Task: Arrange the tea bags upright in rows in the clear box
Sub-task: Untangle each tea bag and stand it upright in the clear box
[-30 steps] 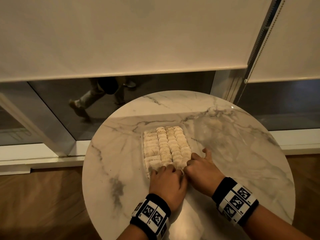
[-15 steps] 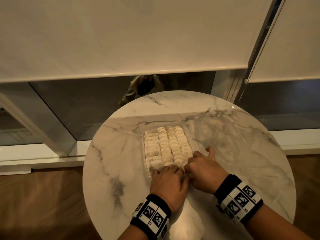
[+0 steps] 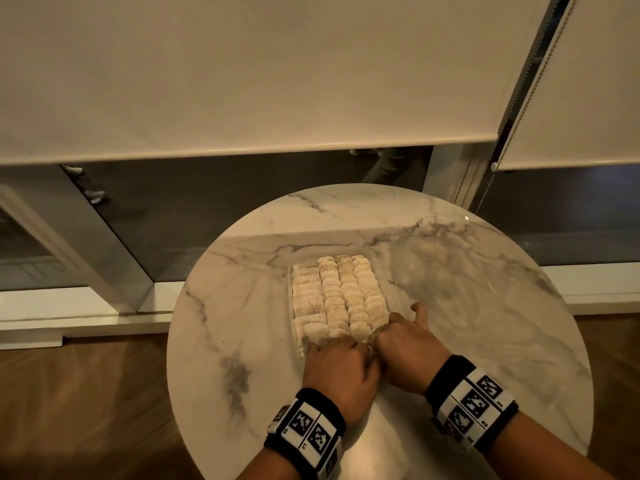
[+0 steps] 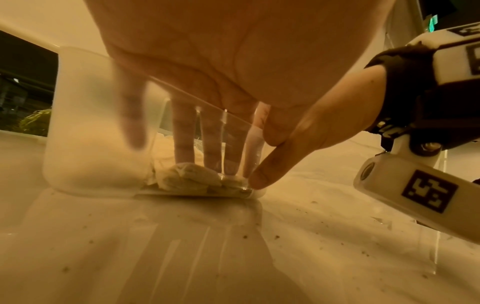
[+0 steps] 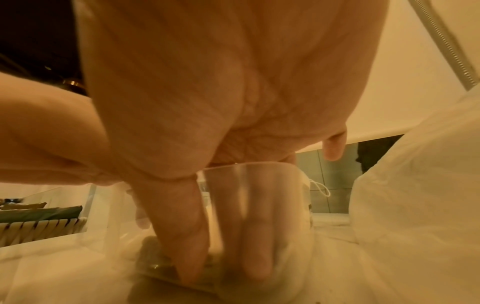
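Observation:
A clear box stands mid-table, packed with pale tea bags upright in rows. Both hands work at its near end. My left hand reaches its straight fingers down inside the near wall and presses on a crumpled tea bag at the bottom, while the thumb lies outside against the wall. My right hand touches the left one. Its fingers also point down inside the box, blurred behind the wall. What the right fingertips touch is unclear.
The round marble table ends close behind my wrists and at both sides. A crumpled clear plastic bag lies right of the box, seen as a white bulk from the right wrist. A window with lowered blinds is behind.
Both hands stay at the near end of the box. The right hand has shifted slightly left, closer against the left hand, its fingers lower in the box.

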`<action>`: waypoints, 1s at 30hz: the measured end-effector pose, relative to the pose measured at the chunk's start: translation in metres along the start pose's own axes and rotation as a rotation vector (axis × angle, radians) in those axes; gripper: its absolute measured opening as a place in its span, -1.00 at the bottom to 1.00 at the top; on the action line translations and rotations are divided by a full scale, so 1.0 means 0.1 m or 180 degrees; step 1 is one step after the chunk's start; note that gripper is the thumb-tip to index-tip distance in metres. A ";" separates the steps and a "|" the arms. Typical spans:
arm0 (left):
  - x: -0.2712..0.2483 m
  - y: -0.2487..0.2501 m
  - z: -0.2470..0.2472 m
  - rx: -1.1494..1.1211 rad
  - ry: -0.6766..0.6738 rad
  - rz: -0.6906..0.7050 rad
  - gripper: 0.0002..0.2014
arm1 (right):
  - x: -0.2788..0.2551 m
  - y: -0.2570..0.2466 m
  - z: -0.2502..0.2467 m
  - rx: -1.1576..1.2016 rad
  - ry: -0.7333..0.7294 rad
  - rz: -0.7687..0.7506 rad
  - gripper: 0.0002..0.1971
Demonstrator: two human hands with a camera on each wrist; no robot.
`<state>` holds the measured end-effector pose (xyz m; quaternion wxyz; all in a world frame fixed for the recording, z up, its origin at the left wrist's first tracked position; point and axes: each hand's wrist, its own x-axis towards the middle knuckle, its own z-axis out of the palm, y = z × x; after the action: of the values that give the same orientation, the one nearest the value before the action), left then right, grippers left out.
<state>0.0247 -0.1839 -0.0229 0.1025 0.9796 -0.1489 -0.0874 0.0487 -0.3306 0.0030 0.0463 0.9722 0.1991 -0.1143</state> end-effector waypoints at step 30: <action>-0.01 -0.05 0.03 -0.0156 0.0138 0.0174 -0.58 | -0.28 -0.03 -0.01 0.0426 0.0703 0.0269 -0.68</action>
<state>0.0249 -0.1792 -0.0267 0.1320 0.9740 -0.1713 -0.0670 0.0225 -0.3386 0.0105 -0.0360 0.9873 0.1537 -0.0176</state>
